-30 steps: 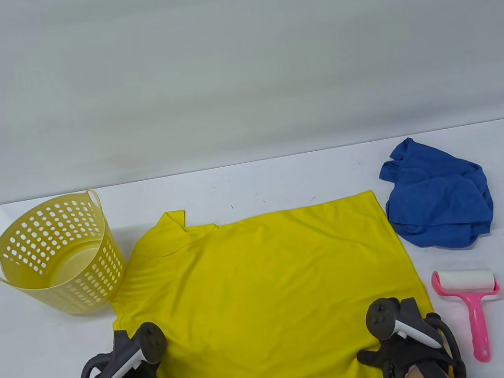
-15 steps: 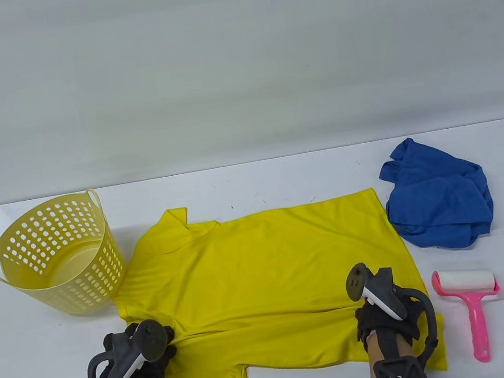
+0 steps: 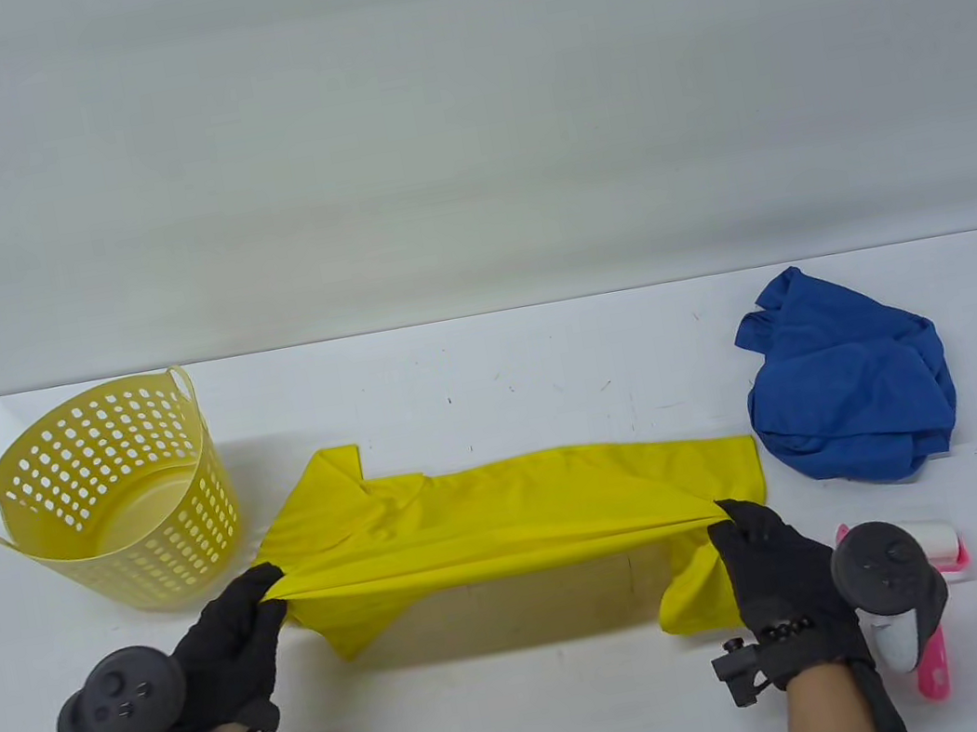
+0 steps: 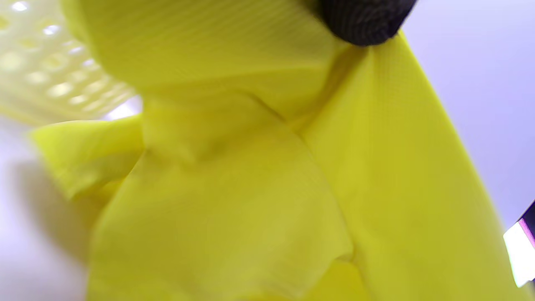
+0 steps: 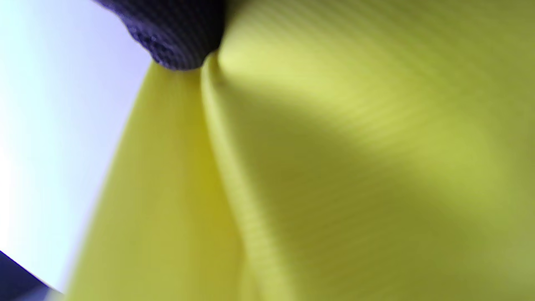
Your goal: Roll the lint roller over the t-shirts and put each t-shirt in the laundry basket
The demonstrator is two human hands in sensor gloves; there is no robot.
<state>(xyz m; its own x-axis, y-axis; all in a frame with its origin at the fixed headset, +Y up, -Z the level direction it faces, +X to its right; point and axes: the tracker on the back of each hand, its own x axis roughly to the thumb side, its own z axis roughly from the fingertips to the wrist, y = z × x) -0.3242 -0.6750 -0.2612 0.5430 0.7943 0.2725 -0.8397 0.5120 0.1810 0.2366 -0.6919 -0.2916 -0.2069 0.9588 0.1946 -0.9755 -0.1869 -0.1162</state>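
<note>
Now, shirt: bright yellow fabric t-shirt [image 3: 514,512] stretched taut, long axis left-right across lower centre.
Left hand [image 3: 227,653]: pinching its left end.
Right hand [image 3: 785,573]: pinching its right end.

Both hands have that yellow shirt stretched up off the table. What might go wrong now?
The yellow t-shirt is only pinched at two spots by the left hand and right hand, so it could slip free. Its far edge lies on the table beside the laundry basket, which looks light and might get nudged. The lint roller sits right beside the right hand and could be knocked.
</note>
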